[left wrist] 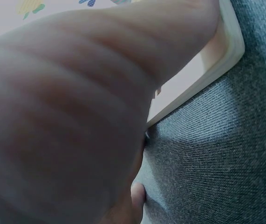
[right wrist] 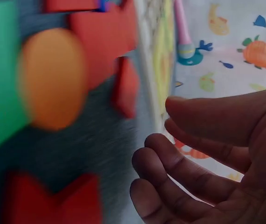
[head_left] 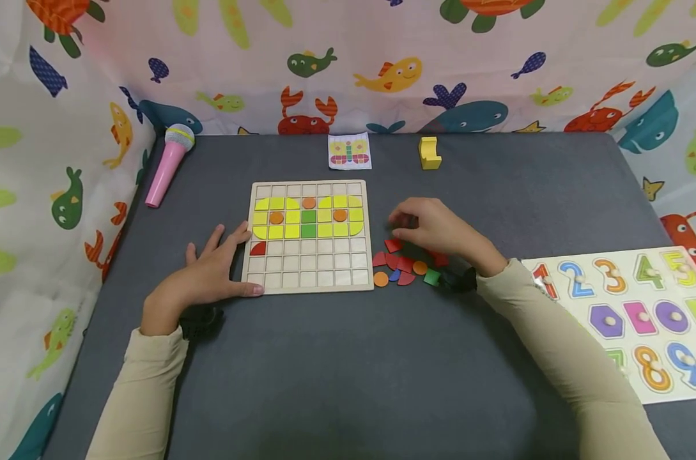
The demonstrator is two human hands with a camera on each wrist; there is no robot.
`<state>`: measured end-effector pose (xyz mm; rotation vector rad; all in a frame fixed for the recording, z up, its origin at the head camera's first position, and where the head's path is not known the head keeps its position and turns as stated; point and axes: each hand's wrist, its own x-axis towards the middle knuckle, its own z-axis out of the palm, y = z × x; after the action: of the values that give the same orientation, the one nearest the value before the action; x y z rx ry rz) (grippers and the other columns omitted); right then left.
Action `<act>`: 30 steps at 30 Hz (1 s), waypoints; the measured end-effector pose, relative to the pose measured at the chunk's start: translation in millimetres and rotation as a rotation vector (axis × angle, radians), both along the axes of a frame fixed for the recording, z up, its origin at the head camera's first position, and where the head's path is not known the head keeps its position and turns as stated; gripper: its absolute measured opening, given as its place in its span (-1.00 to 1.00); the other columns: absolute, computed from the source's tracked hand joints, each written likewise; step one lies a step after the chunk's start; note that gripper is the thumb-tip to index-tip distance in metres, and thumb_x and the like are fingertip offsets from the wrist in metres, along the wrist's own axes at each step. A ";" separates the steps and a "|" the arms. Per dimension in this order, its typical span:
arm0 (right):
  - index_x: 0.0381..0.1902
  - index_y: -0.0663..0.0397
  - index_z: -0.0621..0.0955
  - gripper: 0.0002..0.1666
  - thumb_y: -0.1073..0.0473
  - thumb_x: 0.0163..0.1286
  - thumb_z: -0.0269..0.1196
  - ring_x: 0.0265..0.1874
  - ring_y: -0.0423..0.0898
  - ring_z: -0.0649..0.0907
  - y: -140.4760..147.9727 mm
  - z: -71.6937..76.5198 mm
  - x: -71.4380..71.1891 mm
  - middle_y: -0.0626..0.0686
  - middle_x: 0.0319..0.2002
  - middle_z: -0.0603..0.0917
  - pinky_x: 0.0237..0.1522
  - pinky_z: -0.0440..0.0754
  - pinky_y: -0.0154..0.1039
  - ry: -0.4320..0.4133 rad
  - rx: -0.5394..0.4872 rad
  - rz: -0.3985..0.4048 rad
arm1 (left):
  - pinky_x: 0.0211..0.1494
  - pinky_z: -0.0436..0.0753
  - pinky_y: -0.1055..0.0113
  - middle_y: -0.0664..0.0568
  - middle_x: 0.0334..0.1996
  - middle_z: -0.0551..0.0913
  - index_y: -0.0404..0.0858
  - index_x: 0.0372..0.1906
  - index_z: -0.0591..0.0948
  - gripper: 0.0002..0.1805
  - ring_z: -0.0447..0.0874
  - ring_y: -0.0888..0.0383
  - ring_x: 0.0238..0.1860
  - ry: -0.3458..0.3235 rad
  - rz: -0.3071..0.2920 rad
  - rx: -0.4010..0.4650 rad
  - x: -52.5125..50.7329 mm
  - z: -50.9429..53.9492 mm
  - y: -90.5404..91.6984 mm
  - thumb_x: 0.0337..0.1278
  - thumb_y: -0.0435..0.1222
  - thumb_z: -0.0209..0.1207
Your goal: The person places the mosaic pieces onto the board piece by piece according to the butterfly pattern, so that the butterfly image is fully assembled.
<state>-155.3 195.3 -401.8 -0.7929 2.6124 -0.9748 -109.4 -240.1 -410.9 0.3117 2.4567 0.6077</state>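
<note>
A wooden grid board lies on the dark table, with yellow, orange and green pieces in its upper rows and one red piece at the left. My left hand rests at its left side, fingers spread, thumb on the lower left corner; in the left wrist view the hand hides most of the board. My right hand hovers by loose red pieces right of the board. The right wrist view shows that hand loosely curved, thumb apart, holding nothing, beside an orange disc.
A patterned card and a yellow block are behind the board. The pink toy microphone lies back left. At the right, a number and shape puzzle is partly under my right sleeve. Printed cloth borders the table.
</note>
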 end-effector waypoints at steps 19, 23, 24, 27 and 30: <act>-0.15 0.12 0.63 -0.85 0.38 0.46 0.41 -0.33 -0.03 0.59 -15.5 -6.2 3.3 0.01 -0.29 0.68 -0.20 0.60 -0.10 -0.025 -0.041 0.022 | 0.40 -0.51 -0.61 -0.28 0.74 -0.25 -0.13 0.77 -0.12 0.45 -0.57 -0.36 0.67 -0.015 0.000 -0.012 -2.1 -2.9 -1.5 -0.01 0.32 0.50; -0.11 0.14 0.64 -0.92 0.34 0.52 0.35 -0.33 -0.01 0.58 -39.2 -1.3 -0.6 0.03 -0.30 0.67 -0.24 0.56 -0.12 -0.046 -0.102 0.027 | 0.40 -0.48 -0.63 -0.23 0.75 -0.25 -0.16 0.76 -0.08 0.43 -0.56 -0.36 0.67 0.001 0.004 -0.016 -0.9 -1.7 -1.0 -0.01 0.30 0.52; -0.10 0.14 0.64 -0.93 0.33 0.53 0.34 -0.32 -0.01 0.58 -46.1 -0.5 -2.0 0.03 -0.30 0.67 -0.25 0.56 -0.13 -0.056 -0.118 0.028 | 0.39 -0.47 -0.64 -0.22 0.75 -0.25 -0.16 0.76 -0.07 0.43 -0.56 -0.36 0.67 0.004 0.005 -0.017 -0.6 -1.2 -1.0 -0.01 0.29 0.52; -0.08 0.14 0.64 -0.92 0.32 0.54 0.33 -0.29 -0.01 0.59 -68.1 2.2 -5.4 0.03 -0.28 0.68 -0.22 0.56 -0.15 -0.083 -0.165 0.033 | 0.39 -0.46 -0.65 -0.20 0.75 -0.25 -0.17 0.76 -0.06 0.42 -0.56 -0.36 0.67 0.012 0.002 -0.015 -0.4 -0.4 -0.5 -0.01 0.29 0.52; -0.09 0.14 0.65 -0.92 0.33 0.52 0.35 -0.27 -0.03 0.61 -92.4 2.5 -8.4 0.02 -0.28 0.69 -0.18 0.58 -0.18 -0.078 -0.196 0.048 | 0.39 -0.46 -0.65 -0.21 0.75 -0.25 -0.16 0.76 -0.07 0.42 -0.56 -0.37 0.67 0.007 0.001 -0.015 -0.9 -0.4 0.3 -0.01 0.29 0.52</act>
<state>-163.7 103.0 -399.3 -0.8393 2.4474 -1.2356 -110.3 -239.7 -411.3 0.3070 2.4673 0.5887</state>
